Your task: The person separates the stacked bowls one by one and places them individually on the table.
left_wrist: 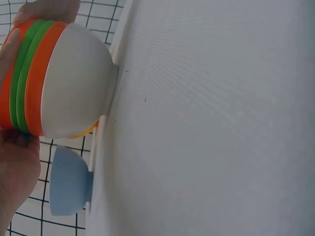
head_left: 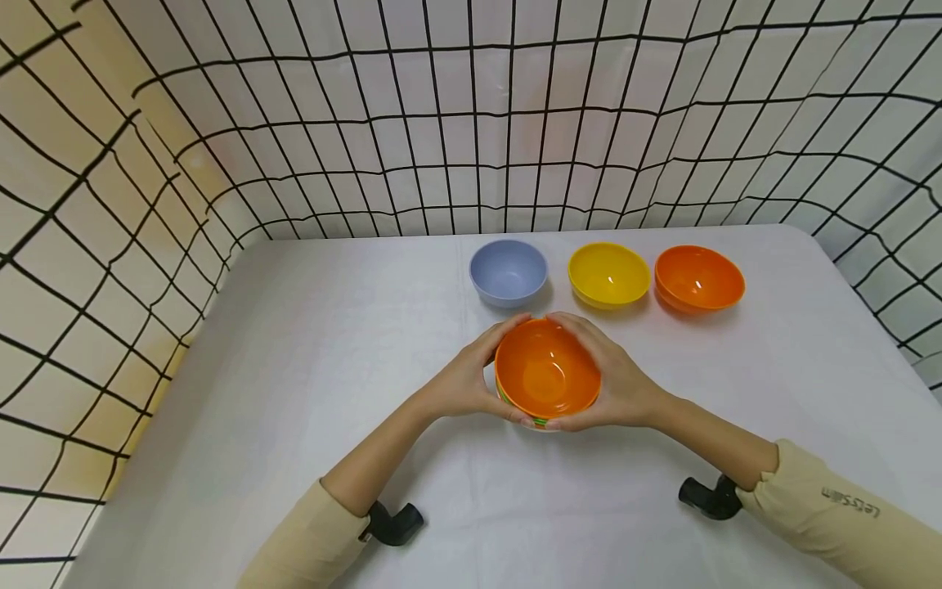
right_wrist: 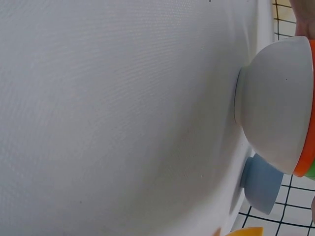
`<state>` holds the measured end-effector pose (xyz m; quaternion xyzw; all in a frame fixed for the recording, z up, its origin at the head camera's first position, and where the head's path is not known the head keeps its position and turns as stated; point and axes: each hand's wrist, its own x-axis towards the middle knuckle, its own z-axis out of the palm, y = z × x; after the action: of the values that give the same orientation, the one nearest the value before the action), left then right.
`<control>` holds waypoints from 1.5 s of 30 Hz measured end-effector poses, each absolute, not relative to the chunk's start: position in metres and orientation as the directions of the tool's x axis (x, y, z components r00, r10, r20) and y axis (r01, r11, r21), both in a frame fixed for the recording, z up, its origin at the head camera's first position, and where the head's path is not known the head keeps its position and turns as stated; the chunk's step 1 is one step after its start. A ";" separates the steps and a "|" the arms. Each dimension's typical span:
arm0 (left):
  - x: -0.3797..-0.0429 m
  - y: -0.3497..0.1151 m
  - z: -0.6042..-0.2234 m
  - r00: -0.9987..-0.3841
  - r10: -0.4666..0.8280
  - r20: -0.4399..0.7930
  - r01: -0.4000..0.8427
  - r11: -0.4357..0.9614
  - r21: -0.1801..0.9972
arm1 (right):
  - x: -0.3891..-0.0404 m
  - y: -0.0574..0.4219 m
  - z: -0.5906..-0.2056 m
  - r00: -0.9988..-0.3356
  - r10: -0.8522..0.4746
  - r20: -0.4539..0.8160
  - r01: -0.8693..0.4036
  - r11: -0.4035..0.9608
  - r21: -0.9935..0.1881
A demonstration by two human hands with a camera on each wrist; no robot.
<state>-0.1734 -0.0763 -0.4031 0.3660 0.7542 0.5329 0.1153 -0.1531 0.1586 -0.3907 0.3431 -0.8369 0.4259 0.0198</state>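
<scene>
Two-handed hold of a bowl at a covered table, components in order of decreasing size. Black netting runs behind the far edge and along the left edge. The white table carries the bowls; its near edge lies out of view. Beige sleeves cover 2 forearms, entering from the near side.

The banded bowl, orange inside and white below its orange and green bands, sits mid-table, short of the far edge and slightly toward the right edge. Its foot is at or just above the surface; contact cannot be told, nor whether 1 bowl or a nested set is held. The right hand and left hand clasp it from opposite sides, thumbs on the near wall, fingers curved round the far wall.

Along the far edge, from the far right corner toward the middle, stand 3 upright bowls: orange bowl, yellow bowl, blue bowl. Smallest are 2 black wrist devices.

The step in hand appears to be steadying or carrying the banded bowl; the next move would call for even pressure from both hands and clearance from the row.
</scene>
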 end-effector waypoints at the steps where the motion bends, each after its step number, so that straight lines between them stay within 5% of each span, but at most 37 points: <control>1: -0.173 -0.076 -0.403 -0.705 0.675 0.216 0.428 0.162 0.889 | -0.153 0.159 -0.391 -0.763 -0.557 0.327 -0.592 0.402 -0.698; 45: -0.162 -0.077 -0.376 -0.689 0.684 0.238 0.428 0.119 0.896 | -0.148 0.177 -0.349 -0.783 -0.428 0.451 -0.620 0.474 -0.625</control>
<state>-0.1617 -0.0771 -0.3764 0.3763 0.7389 0.5466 0.1172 -0.1480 0.1775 -0.3486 0.3080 -0.8506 0.4099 0.1169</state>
